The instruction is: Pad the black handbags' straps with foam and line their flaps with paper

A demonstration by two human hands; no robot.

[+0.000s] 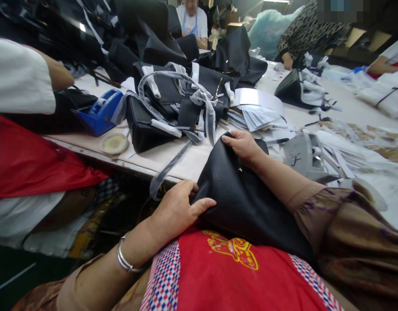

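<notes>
A black leather handbag (241, 203) rests tilted against my red apron, at the front edge of the table. My left hand (182, 201) grips its lower left corner, thumb on the near face and the fingers partly hidden behind. At the top edge, my right hand (242, 144) pinches the leather, with its fingertips curled over the corner. A small metal fitting shows on the bag's face below my right wrist. Just beyond stand black handbags (202, 95) with handles wrapped in clear plastic film, one long strip (171, 166) of which hangs over the table edge.
A blue tape dispenser (100, 112) and a round pale dish (114, 143) are at the left. A stack of white sheets (260, 108) and a grey tape dispenser (304, 155) are to the right. Co-workers are at the left, the far side and the right.
</notes>
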